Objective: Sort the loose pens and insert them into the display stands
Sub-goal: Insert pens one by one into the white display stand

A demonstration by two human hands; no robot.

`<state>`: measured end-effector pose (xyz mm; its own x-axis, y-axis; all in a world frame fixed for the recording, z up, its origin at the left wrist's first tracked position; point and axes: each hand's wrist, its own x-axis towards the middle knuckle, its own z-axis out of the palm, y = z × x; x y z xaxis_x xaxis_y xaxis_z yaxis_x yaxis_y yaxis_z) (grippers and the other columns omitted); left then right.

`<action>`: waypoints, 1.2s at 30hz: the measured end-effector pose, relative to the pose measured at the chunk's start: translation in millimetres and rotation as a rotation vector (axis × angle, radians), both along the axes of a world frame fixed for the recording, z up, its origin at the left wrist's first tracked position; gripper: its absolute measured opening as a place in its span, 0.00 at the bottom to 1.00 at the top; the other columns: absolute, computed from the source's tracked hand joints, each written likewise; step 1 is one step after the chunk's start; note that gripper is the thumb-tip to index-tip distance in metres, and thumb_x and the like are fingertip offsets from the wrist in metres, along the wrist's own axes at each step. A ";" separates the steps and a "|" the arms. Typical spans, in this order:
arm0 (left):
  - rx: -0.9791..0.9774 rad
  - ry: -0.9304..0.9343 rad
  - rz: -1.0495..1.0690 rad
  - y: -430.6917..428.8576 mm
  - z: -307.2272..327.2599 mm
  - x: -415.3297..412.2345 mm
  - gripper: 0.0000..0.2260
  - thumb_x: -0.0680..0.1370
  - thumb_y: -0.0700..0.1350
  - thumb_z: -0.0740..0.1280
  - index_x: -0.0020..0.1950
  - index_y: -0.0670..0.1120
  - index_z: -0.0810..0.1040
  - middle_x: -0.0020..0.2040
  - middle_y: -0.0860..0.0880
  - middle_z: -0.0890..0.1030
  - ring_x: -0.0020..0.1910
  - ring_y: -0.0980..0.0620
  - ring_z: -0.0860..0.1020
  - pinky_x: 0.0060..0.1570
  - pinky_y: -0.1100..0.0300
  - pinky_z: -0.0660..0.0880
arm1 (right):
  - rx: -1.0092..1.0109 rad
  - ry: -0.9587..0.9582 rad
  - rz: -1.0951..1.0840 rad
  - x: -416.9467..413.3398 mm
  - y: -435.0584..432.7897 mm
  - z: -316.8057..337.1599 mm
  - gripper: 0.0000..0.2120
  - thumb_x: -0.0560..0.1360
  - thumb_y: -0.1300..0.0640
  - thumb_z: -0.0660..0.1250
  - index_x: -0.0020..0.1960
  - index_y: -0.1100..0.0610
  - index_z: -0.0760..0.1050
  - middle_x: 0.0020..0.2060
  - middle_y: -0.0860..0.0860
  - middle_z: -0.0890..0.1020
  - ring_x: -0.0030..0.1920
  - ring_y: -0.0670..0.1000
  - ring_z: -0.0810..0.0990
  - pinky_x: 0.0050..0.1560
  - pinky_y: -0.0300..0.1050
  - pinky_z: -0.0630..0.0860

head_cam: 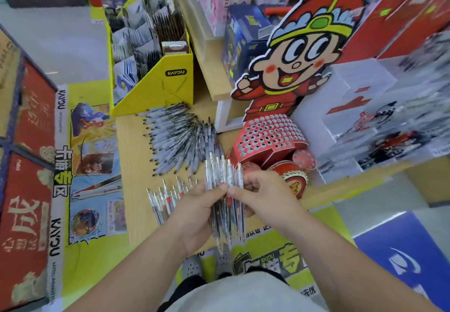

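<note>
A bundle of clear pens (224,177) stands upright in my left hand (194,214), whose fingers wrap around it. My right hand (263,194) pinches pens at the bundle's right side. A fanned pile of black-tipped pens (175,138) lies on the wooden counter (134,204). A smaller row of red-marked pens (163,199) lies just left of my left hand. The red cartoon-figure display stand (267,136) with many empty round holes stands right of the piles, beyond my right hand.
A yellow cardboard display box (170,78) holding packets and pens stands at the back of the counter. White and red boxes (379,116) are stacked at the right. Blue boxes (241,41) sit on a wooden shelf behind the stand.
</note>
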<state>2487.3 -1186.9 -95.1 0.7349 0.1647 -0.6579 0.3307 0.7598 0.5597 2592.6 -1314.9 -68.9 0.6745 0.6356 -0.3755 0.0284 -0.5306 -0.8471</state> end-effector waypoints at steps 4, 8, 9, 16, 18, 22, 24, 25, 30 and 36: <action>0.028 -0.051 -0.060 -10.5 9.2 9.5 0.19 0.80 0.40 0.67 0.69 0.35 0.71 0.57 0.33 0.83 0.57 0.34 0.82 0.61 0.37 0.77 | 0.028 -0.019 -0.049 0.2 -15.4 7.1 0.14 0.76 0.51 0.73 0.44 0.63 0.80 0.35 0.55 0.72 0.34 0.49 0.75 0.34 0.43 0.81; 0.038 -0.091 -0.089 -21.8 21.6 21.3 0.13 0.81 0.38 0.66 0.66 0.38 0.75 0.57 0.33 0.83 0.58 0.33 0.81 0.57 0.38 0.79 | 0.091 0.009 -0.108 8.1 -31.7 15.5 0.07 0.77 0.52 0.72 0.47 0.55 0.83 0.34 0.50 0.75 0.35 0.50 0.77 0.36 0.50 0.83; 0.044 -0.097 -0.098 -25.4 25.7 25.4 0.13 0.81 0.38 0.66 0.66 0.39 0.75 0.57 0.33 0.83 0.56 0.34 0.82 0.54 0.41 0.81 | 0.101 0.005 -0.120 12.0 -36.6 17.3 0.05 0.77 0.52 0.72 0.46 0.53 0.83 0.34 0.50 0.75 0.35 0.50 0.78 0.37 0.55 0.84; 0.082 -0.135 -0.085 -65.5 42.6 74.3 0.15 0.80 0.36 0.67 0.66 0.39 0.77 0.56 0.36 0.84 0.54 0.38 0.83 0.56 0.43 0.80 | 0.215 -0.033 -0.081 61.4 -75.7 25.3 0.05 0.76 0.56 0.73 0.48 0.46 0.84 0.31 0.45 0.75 0.33 0.46 0.75 0.34 0.49 0.81; 0.090 -0.138 -0.053 -84.1 46.3 92.8 0.14 0.79 0.35 0.66 0.65 0.41 0.79 0.56 0.37 0.84 0.54 0.40 0.84 0.56 0.44 0.80 | 0.232 -0.028 -0.086 83.0 -92.2 25.9 0.09 0.75 0.57 0.75 0.53 0.46 0.83 0.33 0.53 0.78 0.33 0.48 0.76 0.33 0.48 0.79; 0.075 -0.127 0.014 -132.8 53.6 134.0 0.13 0.79 0.35 0.66 0.62 0.41 0.81 0.54 0.38 0.85 0.47 0.40 0.85 0.45 0.47 0.83 | 0.264 0.027 -0.110 130.4 -135.2 22.7 0.22 0.74 0.58 0.76 0.65 0.51 0.75 0.43 0.62 0.82 0.36 0.62 0.82 0.35 0.57 0.80; 0.077 -0.095 0.044 -158.2 57.3 154.2 0.12 0.78 0.35 0.67 0.61 0.38 0.81 0.45 0.39 0.84 0.38 0.44 0.83 0.38 0.50 0.82 | 0.284 0.052 -0.086 153.1 -159.6 25.2 0.22 0.74 0.59 0.75 0.65 0.51 0.74 0.42 0.64 0.82 0.38 0.62 0.83 0.35 0.57 0.81; 0.086 -0.080 0.052 -170.9 59.5 163.7 0.13 0.78 0.35 0.68 0.61 0.37 0.80 0.43 0.39 0.82 0.35 0.45 0.81 0.37 0.50 0.81 | 0.284 0.062 -0.069 163.2 -171.4 27.7 0.22 0.75 0.60 0.75 0.65 0.50 0.73 0.42 0.64 0.82 0.37 0.58 0.84 0.35 0.52 0.81; 0.124 -0.042 0.140 -220.0 67.6 207.3 0.16 0.76 0.36 0.70 0.63 0.36 0.79 0.48 0.31 0.82 0.41 0.40 0.80 0.45 0.45 0.80 | 0.274 0.099 -0.036 210.8 -217.0 34.4 0.23 0.75 0.56 0.75 0.65 0.43 0.72 0.46 0.62 0.82 0.42 0.55 0.84 0.39 0.50 0.83; 0.129 -0.019 0.289 -234.9 80.4 237.0 0.16 0.71 0.38 0.72 0.58 0.37 0.80 0.40 0.39 0.83 0.32 0.46 0.81 0.30 0.55 0.79 | 0.328 0.024 -0.030 265.0 -235.2 49.9 0.21 0.77 0.57 0.72 0.67 0.42 0.73 0.48 0.53 0.80 0.44 0.53 0.83 0.42 0.47 0.83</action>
<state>2724.3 -1421.8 -14.7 0.6572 0.4503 -0.6044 0.0997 0.7430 0.6619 2857.7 -1550.2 -18.9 0.6886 0.7049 -0.1701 -0.0050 -0.2300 -0.9732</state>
